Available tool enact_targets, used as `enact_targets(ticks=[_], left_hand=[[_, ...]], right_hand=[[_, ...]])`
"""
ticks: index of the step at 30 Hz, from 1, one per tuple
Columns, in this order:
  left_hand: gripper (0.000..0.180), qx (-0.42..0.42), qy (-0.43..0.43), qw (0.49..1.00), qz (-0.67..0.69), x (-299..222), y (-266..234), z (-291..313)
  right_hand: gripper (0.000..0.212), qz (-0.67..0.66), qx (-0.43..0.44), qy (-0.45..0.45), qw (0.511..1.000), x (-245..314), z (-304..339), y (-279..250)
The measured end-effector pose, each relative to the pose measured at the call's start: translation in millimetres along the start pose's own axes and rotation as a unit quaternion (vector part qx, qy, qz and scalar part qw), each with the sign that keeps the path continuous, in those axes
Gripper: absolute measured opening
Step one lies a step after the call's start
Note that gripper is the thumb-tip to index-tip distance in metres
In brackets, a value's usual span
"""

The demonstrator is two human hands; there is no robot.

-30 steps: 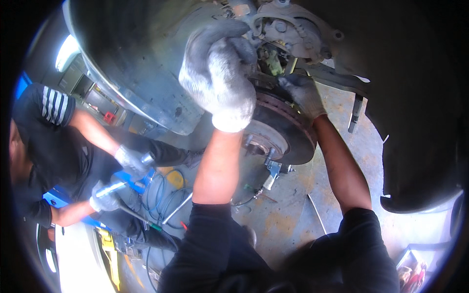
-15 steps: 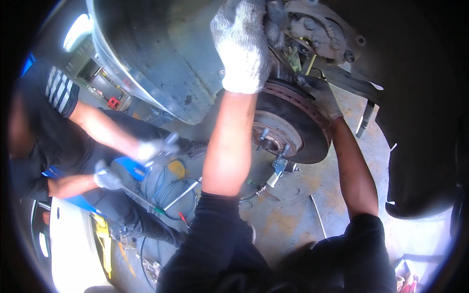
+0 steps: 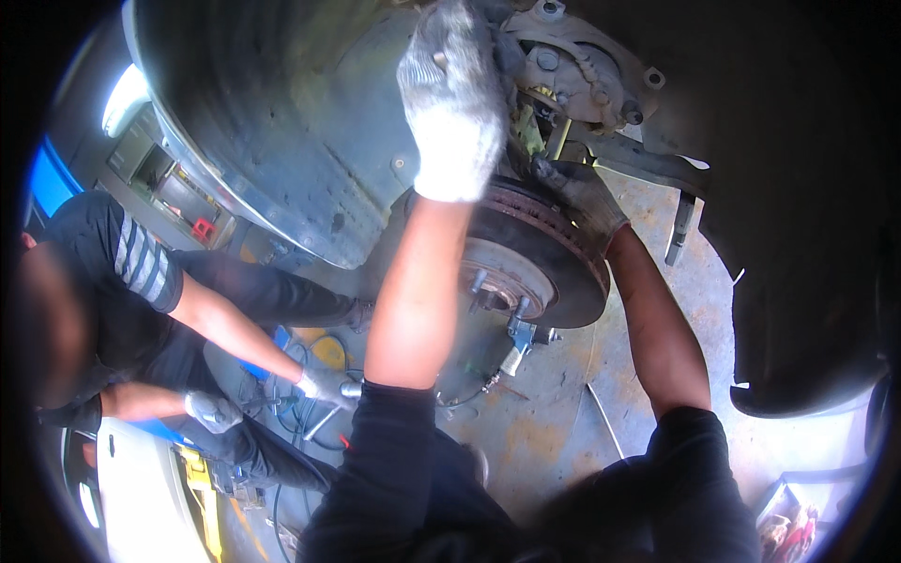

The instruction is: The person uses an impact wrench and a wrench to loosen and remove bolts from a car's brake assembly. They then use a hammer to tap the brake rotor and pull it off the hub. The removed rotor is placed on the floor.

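My left hand point(image 3: 454, 108), in a grey-white knit glove, is raised in front of the wheel arch liner point(image 3: 272, 113). Its fingers are curled closed at the top of the view, and what they hold is hidden. Below it a brake disc point(image 3: 537, 267) with bare wheel studs sits on the hub. My right hand point(image 3: 584, 199), in a darkened glove, reaches to the back edge of the disc; shadow and the hand itself hide its fingertips. Above that hand hangs a brake caliper point(image 3: 572, 80), just right of my left hand.
At left a co-worker crouches, one gloved hand point(image 3: 328, 387) at a metal tool, the other point(image 3: 214, 411) lower. Hoses point(image 3: 298, 413) and a blue-grey air tool point(image 3: 518, 347) lie on the floor below the disc. A thin rod point(image 3: 605, 419) lies near my right arm. Dark bodywork point(image 3: 798, 281) hangs at right.
The view has shifted, with disc and caliper now further left. Both my hands stay at their places by the hub. The co-worker's upper hand has moved down and right with its tool.
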State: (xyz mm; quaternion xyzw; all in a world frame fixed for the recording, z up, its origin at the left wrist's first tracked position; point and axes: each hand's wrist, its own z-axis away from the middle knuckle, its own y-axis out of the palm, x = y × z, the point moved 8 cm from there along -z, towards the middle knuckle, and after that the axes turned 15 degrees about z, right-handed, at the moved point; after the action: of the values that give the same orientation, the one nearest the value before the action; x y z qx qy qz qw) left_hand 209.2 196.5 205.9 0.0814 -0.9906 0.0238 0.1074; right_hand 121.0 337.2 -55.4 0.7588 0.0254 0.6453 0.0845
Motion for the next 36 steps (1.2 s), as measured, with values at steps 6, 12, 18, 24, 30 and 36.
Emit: enact_targets(ticks=[6, 12, 18, 24, 30, 36], left_hand=[[0.033, 0.016, -0.287, 0.938, 0.191, 26, 5, 17], [0.035, -0.120, -0.391, 0.804, 0.432, 24, 7, 41], [0.033, -0.030, -0.278, 0.922, 0.268, 14, -7, 25], [0.042, 0.033, -0.255, 0.954, 0.153, -1, -14, 20], [0.043, -0.009, -0.264, 0.945, 0.193, -1, -15, 21], [0.030, -0.057, -0.353, 0.866, 0.350, 27, 13, 25]], right_hand=[[0.037, -0.025, 0.008, 0.001, 1.000, -1, 0, 2], [0.036, 0.035, 0.001, -0.005, 0.999, 0, -3, 1], [0.039, -0.006, 0.014, -0.026, 1.000, 9, 6, 4], [0.043, 0.167, -0.023, -0.041, 0.985, 28, 10, -1], [0.045, 0.096, -0.005, -0.060, 0.994, 25, 12, 5], [0.039, 0.124, -0.012, -0.114, 0.986, 34, 17, 7]])
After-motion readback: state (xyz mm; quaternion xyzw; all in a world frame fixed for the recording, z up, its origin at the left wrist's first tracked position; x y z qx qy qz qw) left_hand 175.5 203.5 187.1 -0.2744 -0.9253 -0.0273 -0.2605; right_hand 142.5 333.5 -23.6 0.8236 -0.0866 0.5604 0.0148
